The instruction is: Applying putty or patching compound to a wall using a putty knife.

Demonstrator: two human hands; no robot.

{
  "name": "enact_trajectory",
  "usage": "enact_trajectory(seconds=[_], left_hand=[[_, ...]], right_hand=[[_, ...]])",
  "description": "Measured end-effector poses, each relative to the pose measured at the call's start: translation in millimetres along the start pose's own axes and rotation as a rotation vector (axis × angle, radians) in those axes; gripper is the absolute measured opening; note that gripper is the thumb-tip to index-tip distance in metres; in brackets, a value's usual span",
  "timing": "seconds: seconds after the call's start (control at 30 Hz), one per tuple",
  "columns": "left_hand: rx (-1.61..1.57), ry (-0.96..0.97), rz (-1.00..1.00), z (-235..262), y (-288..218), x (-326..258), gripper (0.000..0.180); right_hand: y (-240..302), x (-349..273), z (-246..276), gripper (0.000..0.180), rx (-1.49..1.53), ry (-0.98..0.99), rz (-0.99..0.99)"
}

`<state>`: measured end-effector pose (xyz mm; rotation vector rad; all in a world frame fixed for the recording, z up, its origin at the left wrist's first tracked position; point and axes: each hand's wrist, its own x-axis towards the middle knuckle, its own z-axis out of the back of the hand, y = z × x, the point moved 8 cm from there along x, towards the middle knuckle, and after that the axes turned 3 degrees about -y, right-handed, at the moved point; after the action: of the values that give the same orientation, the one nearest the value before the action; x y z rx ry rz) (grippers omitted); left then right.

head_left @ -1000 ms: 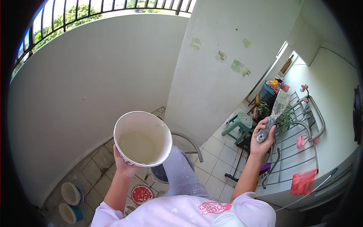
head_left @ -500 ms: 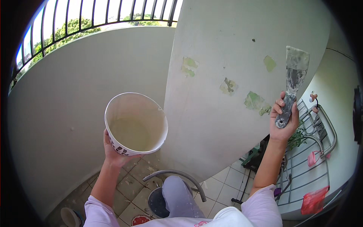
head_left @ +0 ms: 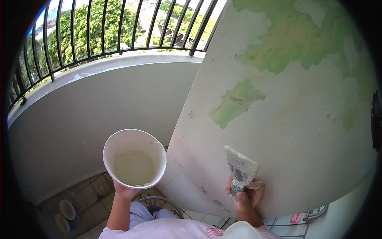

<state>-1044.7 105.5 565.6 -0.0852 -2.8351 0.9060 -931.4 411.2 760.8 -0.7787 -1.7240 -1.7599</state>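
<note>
Scraper (head_left: 241, 169) (smeared) in right hand (head_left: 250, 196)

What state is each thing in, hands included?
Left hand: holding bucket from below, fingers mostly hidden
White bucket: open-topped, tilted toward camera, pale inside
Right hand: closed around putty knife handle
Putty knife: blade up, smeared whitish
White wall: patchy, green exposed
Small tubs: open-topped, on floor
</note>
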Motion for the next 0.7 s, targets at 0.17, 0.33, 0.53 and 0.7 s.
enact_trajectory(seconds=[0.17,0.33,0.53,0.7], left_hand=[[-0.642,-0.156,0.322,-17,-15,-21,0.062],[-0.514,-0.057,0.251,-82,-51,-8,0.066],[-0.755,0.104,0.493,-129,-62,5,0.075],[-0.799,0.051,0.541,-141,-64,18,0.078]], right_hand=[[12,0,-14,0.030,0.094,0.042,0.144],[9,-7,-14,0.031,-0.162,0.115,0.050],[82,20,-29,0.039,-0.672,0.333,0.224],[218,122,-52,0.036,-1.355,0.505,0.602]])
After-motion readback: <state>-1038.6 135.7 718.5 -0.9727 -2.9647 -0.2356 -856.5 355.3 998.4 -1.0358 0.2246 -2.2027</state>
